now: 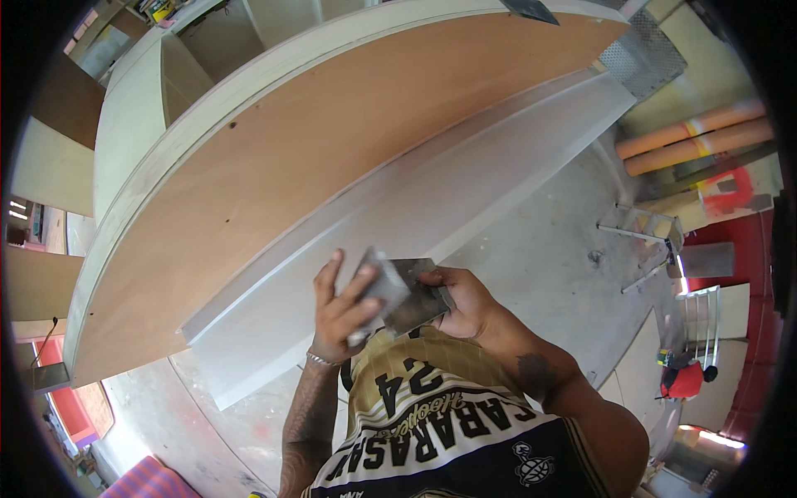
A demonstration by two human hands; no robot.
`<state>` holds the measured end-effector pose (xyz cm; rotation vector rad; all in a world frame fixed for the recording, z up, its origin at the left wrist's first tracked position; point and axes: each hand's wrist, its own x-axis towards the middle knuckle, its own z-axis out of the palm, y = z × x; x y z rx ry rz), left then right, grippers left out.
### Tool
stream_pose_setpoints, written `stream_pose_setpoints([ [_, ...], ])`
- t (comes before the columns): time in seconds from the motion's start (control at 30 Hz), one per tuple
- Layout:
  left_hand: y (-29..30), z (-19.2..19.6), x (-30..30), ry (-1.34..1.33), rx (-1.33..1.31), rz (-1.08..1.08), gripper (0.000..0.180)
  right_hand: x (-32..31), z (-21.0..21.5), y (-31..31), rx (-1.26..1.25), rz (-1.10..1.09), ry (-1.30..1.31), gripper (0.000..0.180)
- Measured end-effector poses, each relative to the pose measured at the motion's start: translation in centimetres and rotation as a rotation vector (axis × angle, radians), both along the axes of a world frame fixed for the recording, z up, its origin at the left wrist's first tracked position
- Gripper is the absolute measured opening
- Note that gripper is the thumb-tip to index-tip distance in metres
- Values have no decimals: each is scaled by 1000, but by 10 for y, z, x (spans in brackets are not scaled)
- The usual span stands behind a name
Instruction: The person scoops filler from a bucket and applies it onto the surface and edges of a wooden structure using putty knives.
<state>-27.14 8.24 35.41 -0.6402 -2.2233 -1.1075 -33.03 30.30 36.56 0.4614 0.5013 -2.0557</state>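
Observation:
In front of my chest I hold two flat pieces close together. My right hand [466,300] grips a dark grey, roughly square plate [418,312] by its right side, thumb on its face. It looks like a putty spreader blade, with a smeared surface. My left hand [339,314] holds a lighter grey flat plate [384,288], blurred by motion, with some fingers spread across it. The two plates overlap or touch; the blur hides which. Beyond my hands stands a long curved panel [274,178] with a bare brown face and a whitish rim.
A long pale ledge [465,187] runs along the panel's foot. Another dark flat plate [531,10] rests on the panel's far rim. To the right are orange tubes [697,141], a stepladder [639,228] and a red item [682,382]. Striped cloth [149,480] lies at lower left.

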Motion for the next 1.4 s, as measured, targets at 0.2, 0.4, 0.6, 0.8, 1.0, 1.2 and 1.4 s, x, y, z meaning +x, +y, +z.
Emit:
stream_pose_setpoints([
  [0.2,21,-2,-32,-290,-526,30,67,-90,-27,92,-121,-224,56,39],
  [0.4,37,-33,-19,-461,-62,111,44,-233,-52,150,1526,217,1311,35],
  [0.6,50,-53,1,-528,446,370,46,-213,-146,86,2274,686,1918,24],
  [0.8,40,-64,26,-631,528,462,51,-221,-78,93,1870,839,1662,30],
  [1.0,29,-69,38,-628,578,460,50,-300,-89,141,2098,916,1180,36],
  [1.2,17,-64,50,-613,609,461,48,-276,-76,83,1914,950,1231,44],
  [1.4,-9,-53,71,-658,609,449,48,-236,-86,32,1810,1039,1273,44],
])
